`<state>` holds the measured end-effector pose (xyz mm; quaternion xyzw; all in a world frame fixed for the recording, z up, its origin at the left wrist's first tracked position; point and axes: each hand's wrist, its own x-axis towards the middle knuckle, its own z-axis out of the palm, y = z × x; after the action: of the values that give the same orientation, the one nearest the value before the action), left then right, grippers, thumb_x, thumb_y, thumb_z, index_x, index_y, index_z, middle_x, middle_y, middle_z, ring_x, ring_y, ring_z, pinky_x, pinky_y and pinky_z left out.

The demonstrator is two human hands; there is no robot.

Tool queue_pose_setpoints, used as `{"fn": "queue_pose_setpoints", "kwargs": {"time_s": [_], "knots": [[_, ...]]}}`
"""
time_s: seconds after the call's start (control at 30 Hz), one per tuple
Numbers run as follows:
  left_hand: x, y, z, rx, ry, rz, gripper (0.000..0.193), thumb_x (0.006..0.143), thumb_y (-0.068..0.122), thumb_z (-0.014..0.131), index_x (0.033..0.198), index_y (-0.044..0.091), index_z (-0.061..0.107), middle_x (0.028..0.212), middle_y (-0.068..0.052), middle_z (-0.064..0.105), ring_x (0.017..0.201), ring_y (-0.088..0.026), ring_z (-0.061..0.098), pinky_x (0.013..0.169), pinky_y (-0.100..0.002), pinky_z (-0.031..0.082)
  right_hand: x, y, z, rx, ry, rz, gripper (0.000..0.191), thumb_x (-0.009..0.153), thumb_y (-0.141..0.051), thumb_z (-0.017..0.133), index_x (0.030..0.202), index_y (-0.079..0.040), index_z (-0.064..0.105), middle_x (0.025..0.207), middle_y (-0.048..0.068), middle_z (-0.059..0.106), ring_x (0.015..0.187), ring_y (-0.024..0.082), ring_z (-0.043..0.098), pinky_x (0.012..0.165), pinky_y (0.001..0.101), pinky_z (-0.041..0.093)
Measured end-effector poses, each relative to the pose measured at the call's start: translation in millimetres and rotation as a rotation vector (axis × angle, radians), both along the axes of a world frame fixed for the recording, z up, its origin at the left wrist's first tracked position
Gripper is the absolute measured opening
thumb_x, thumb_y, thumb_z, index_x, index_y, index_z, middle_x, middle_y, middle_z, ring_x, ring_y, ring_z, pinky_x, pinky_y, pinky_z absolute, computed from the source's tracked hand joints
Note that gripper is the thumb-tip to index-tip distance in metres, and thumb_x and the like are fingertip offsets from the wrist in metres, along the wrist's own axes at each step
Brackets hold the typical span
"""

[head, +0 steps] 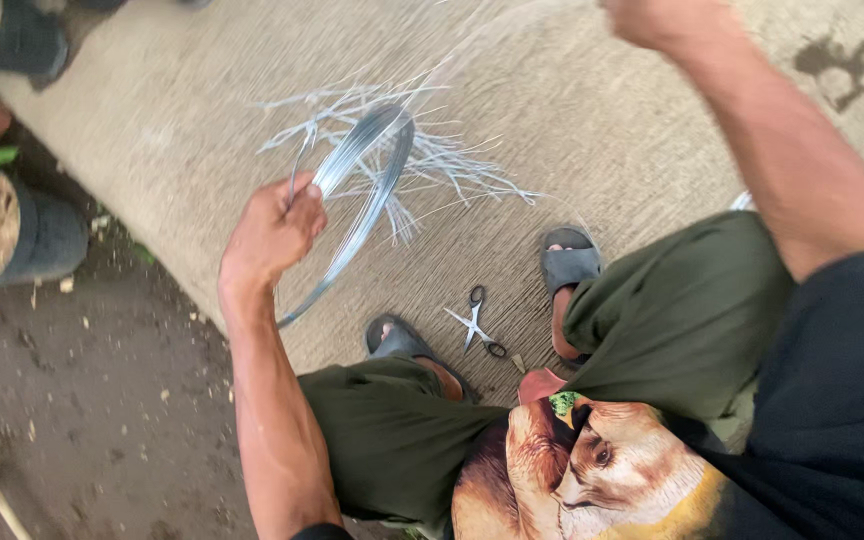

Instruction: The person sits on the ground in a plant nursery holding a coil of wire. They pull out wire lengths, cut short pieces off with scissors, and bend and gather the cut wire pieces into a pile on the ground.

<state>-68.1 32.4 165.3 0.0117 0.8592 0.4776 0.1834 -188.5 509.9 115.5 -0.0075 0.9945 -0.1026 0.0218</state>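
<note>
- the left hand (274, 232) is closed round a coil of grey wire (357, 200), gripping it at its upper left edge and holding it up over the concrete (182, 130).
- the right hand (657, 20) is raised at the top of the view, closed in a fist; a thin blurred strand runs from the coil up toward it, but whether the fist grips it cannot be told.
- cut wire pieces (432, 155) lie fanned out on the concrete under and behind the coil.
- scissors (476, 322) lie on the concrete between the two sandals (569, 262), near the person's feet and apart from both hands.
- black grow bags (22, 235) with soil stand on the dirt at the left edge.
</note>
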Motion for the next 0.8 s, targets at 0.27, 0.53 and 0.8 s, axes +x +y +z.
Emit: {"fn": "queue_pose_setpoints", "kwargs": {"time_s": [0.27,0.53,0.8], "knots": [[-6,20,-19,-0.217,0.081,-0.072,0.02,0.1,0.022,0.056,0.1,0.007,0.069,0.069,-0.004,0.063,0.066,-0.016,0.058,0.063,-0.033,0.047,43,-128,19,-0.071,0.227,0.825,0.012,0.105,-0.016,0.058,0.11,-0.016,0.068,0.087,0.009,0.068,0.086,0.03,0.069,0.077,0.0482,0.056],[-18,15,-36,-0.249,0.171,-0.137,0.024,0.1,0.024,0.058,0.099,0.002,0.067,0.077,-0.022,0.066,0.07,-0.03,0.064,0.071,-0.044,0.052,-8,-96,-6,-0.652,0.041,0.585,0.022,0.097,-0.018,0.056,0.113,-0.019,0.072,0.108,0.004,0.074,0.069,0.027,0.07,0.061,0.0382,0.06],[-20,31,-13,-0.23,0.271,-0.297,0.026,0.096,0.026,0.057,0.107,0.009,0.071,0.068,-0.015,0.061,0.056,-0.019,0.058,0.058,-0.039,0.048,7,-108,8,-0.638,0.074,0.64,0.062,0.071,-0.048,0.085,0.123,-0.017,0.072,0.11,0.007,0.071,0.091,0.022,0.07,0.071,0.0342,0.059]]}}
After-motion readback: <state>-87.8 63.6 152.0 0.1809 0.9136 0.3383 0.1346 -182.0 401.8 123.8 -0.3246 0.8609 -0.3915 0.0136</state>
